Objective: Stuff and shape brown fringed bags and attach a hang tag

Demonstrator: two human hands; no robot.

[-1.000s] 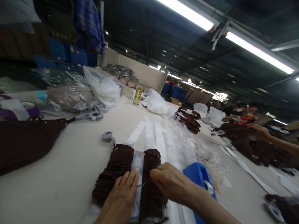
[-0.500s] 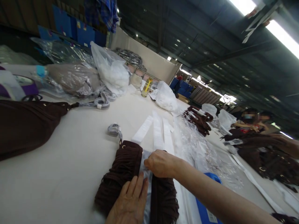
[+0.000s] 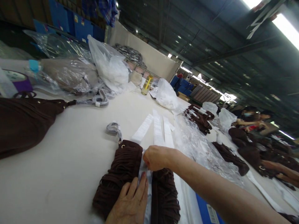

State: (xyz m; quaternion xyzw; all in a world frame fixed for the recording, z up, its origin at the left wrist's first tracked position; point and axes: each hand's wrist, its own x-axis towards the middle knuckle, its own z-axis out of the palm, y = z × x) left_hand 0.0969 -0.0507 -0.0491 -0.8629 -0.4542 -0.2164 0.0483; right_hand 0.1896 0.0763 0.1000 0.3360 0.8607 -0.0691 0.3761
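A dark brown fringed bag (image 3: 127, 161) lies on the table in front of me, with a pale, shiny plastic strip (image 3: 149, 189) running down between its two fringed sides. My left hand (image 3: 130, 199) rests flat with fingers stretched over the strip and the left fringe. At the strip's upper end my right hand (image 3: 157, 158) is closed, its fingertips pressed together at the plastic; what they pinch is hidden. A grey wrapped strap (image 3: 113, 128) is joined to the bag's upper corner. White paper strips (image 3: 157, 127) fan out just beyond my right hand.
To the left lies a brown bag (image 3: 28, 124) near a purple tape roll (image 3: 22, 82). Farther back stand a yellow-labelled bottle (image 3: 147, 85) and white plastic bags (image 3: 165, 95). Clear plastic (image 3: 198, 146), a blue object (image 3: 206, 208) and brown bags (image 3: 249, 152) lie rightward, where other people work.
My right hand has shifted slightly left and up along the strip. My left hand stays almost in place. At the right, a co-worker's arm and the brown bags there have moved.
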